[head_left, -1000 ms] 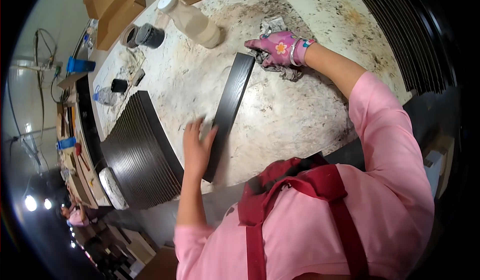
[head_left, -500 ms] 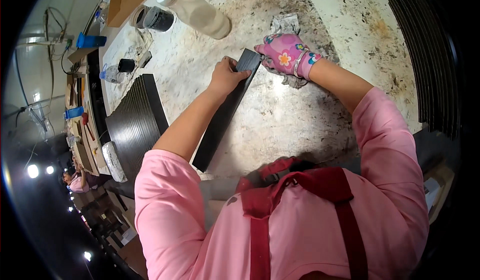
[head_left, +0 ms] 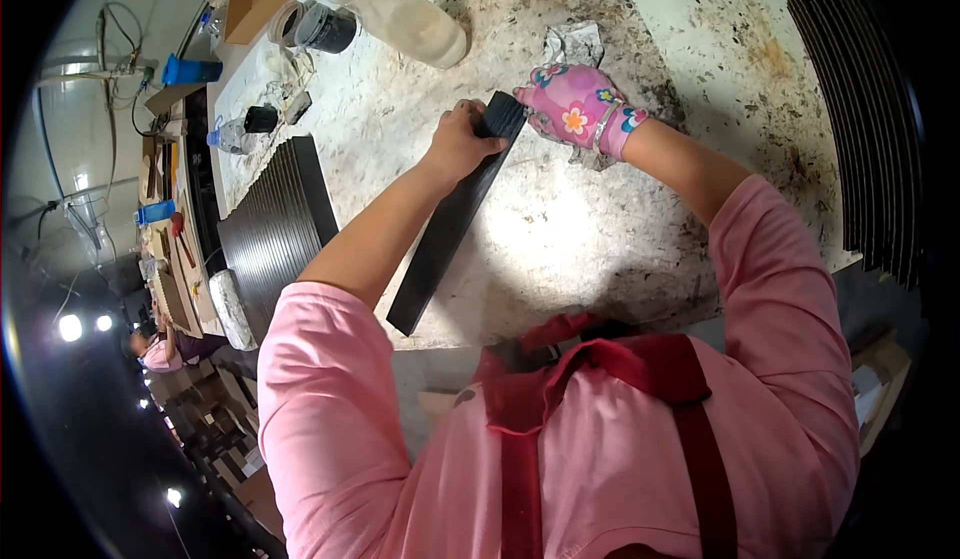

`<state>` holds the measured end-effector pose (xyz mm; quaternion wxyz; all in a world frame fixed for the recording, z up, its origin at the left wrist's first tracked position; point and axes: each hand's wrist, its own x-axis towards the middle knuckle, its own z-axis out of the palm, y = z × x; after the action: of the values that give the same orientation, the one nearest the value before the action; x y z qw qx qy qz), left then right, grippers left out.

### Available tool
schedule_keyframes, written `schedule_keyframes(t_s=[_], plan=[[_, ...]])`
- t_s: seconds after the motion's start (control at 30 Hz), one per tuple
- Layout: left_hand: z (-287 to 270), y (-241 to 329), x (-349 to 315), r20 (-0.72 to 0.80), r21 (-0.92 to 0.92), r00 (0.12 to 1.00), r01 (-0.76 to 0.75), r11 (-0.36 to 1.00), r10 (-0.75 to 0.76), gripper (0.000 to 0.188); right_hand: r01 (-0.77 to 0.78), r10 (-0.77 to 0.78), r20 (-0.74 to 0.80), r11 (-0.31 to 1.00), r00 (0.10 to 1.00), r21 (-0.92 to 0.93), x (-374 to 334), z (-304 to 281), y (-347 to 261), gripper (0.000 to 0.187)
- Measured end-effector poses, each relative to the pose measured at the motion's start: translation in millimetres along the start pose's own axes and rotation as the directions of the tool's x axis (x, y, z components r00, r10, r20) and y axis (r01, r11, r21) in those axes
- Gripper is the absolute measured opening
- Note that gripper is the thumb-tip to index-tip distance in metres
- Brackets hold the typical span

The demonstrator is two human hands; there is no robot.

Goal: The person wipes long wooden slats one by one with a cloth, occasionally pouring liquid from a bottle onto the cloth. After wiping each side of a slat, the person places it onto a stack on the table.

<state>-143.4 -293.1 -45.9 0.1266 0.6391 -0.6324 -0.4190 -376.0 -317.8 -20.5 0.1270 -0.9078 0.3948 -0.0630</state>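
My bare left hand (head_left: 464, 142) grips the far part of a long black bar (head_left: 440, 249), thumb on its right side and fingers on its left. The bar slants from near left to far right, and its far end shows several lengthwise ridges, like thin strips lying together. Just right of that end is my right hand (head_left: 575, 107), in a pink flowered glove, fingers drawn together by the bar's edge. What they hold, if anything, is hidden. Crumpled greyish paper or cloth (head_left: 574, 43) shows beyond the gloved hand and a little below it.
A stained white table (head_left: 560, 249) lies under my hands. At left is a stack of black strips (head_left: 275, 221); another black ridged stack (head_left: 850, 119) stands at the right edge. A cloudy plastic bottle (head_left: 405, 21) and a jar of black stuff (head_left: 326, 29) stand at the back.
At the far end of the bar, the top looked flatter before; ridges now show there. My left fingers have curled more, and the whole view has shifted slightly.
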Motion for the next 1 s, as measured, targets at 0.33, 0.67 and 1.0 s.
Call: schedule_keyframes(t_s=[0.33,0.67,1.0], plan=[[-4.6,32.4,8.0,0.099,-0.149,0.987,0.142,0.979,-0.128,0.055,0.001,-0.001,-0.004,1.000,1.000,0.031,-2.6,-0.6,2.3,0.032],[13.6,44.1,10.3,-0.121,0.086,0.979,0.172,0.981,-0.161,0.058,-0.021,0.021,0.002,0.998,1.000,0.051,-5.2,-8.5,-4.6,0.028],[-19.4,-14.4,-118.9,-0.373,0.364,0.864,-0.198,0.910,0.338,0.050,-0.220,0.317,-0.246,0.910,0.916,0.352,-22.4,7.8,20.9,0.037]])
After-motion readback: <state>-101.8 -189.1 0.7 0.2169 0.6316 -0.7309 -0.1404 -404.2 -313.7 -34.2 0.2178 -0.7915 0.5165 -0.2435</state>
